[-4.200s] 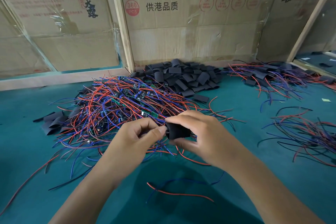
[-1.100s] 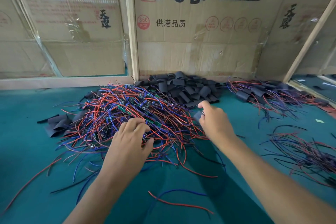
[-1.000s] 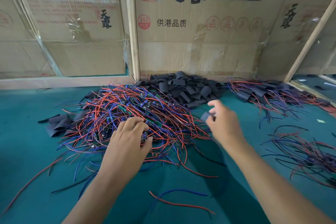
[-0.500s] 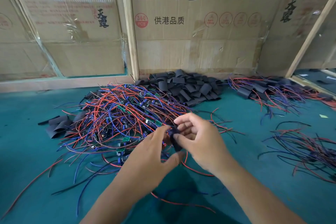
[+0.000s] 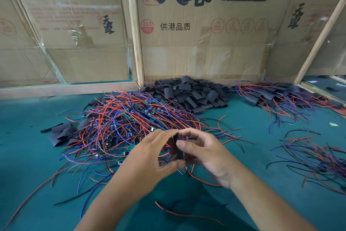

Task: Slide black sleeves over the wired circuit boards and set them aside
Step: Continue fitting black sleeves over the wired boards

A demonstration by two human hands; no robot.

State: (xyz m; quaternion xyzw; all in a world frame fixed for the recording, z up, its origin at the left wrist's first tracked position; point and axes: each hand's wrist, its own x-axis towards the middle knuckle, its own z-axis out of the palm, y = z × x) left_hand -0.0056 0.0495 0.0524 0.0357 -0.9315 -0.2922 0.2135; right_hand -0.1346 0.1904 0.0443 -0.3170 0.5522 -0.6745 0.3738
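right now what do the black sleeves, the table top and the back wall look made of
Black sleeves: thin matte plastic or rubber tubing, probably; they lie flattened and creased.
Table top: teal, dull and even, likely a mat or felt-like cover; unclear which.
Back wall: brown cardboard cartons, printed, creased, taped, between pale wooden posts.

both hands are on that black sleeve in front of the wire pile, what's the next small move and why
Probably push the wired board further into the short black sleeve. The right hand pinches the sleeve upright, the left hand meets it from the other side, and red and blue wires show at its top edge. Whether the board is already inside is hidden, so seating it fully before setting it aside seems right.
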